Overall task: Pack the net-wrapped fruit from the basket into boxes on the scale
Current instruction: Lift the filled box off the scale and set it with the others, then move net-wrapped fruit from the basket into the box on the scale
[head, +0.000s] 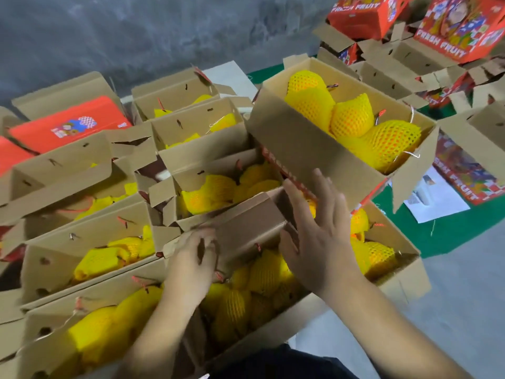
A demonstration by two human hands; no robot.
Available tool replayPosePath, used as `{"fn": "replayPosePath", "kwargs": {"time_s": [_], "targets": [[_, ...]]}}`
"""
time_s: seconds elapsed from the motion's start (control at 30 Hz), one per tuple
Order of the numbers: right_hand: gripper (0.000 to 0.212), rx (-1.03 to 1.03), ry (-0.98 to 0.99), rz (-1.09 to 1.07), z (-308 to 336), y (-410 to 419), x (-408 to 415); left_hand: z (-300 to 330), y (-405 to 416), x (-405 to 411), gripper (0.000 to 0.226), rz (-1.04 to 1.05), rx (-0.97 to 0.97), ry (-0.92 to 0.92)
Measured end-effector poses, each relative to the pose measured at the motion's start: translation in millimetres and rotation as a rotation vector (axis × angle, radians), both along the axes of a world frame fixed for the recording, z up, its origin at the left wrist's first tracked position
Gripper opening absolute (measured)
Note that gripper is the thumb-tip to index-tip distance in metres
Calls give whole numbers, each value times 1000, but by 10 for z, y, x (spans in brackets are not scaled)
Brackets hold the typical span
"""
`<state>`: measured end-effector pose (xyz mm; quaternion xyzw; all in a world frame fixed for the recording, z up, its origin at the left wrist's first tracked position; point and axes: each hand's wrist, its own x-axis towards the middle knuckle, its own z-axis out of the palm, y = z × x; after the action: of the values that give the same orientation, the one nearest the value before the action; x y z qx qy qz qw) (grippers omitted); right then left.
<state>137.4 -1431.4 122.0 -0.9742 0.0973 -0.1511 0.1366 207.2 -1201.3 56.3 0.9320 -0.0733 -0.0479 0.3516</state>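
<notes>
Head view puts your right hand, fingers straight and spread, flat against the near long wall of the raised box, which holds three net-wrapped fruit. Your left hand, just left of and below that box, curls its fingers over a cardboard flap of the packed box underneath. The raised box runs lengthwise away to your right, so your right hand is the nearer one to steady it. Behind the raised box, red cartons read "FRESH FRUIT". No scale or basket shows.
</notes>
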Motion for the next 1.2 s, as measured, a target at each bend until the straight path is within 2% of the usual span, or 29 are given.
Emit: {"fn": "replayPosePath", "kwargs": {"time_s": [0.13,0.23,0.3,0.43,0.53,0.67,0.73,0.83,0.93,1.07,1.2], "targets": [[90,161,296,158,-345,-24,-71,-218,356,-584,42,9,150,64],[91,141,465,141,-541,-27,-77,-265,290,-860,63,59,244,60],[88,145,497,94,-634,-6,-70,-248,223,-972,73,108,238,40],[84,319,496,-45,-798,-106,-65,-230,223,-1127,78,266,132,56],[64,282,590,-119,-886,-208,-171,-274,232,-1400,74,243,110,14],[68,374,610,-149,-914,-316,-386,-325,207,-1695,46,192,9,-54],[70,427,579,-153,-926,-360,-525,-325,169,-1716,43,310,-100,22],[70,490,538,-188,-942,-399,-796,-286,136,-1764,43,513,-363,239],[69,492,509,-218,-999,-428,-1114,-320,245,-1858,39,492,-508,278],[56,464,456,-192,-1036,-423,-1394,-396,385,-1867,32,405,-414,234],[57,547,450,-199,-1058,-428,-1566,-368,435,-1829,29,356,-315,267]]}}
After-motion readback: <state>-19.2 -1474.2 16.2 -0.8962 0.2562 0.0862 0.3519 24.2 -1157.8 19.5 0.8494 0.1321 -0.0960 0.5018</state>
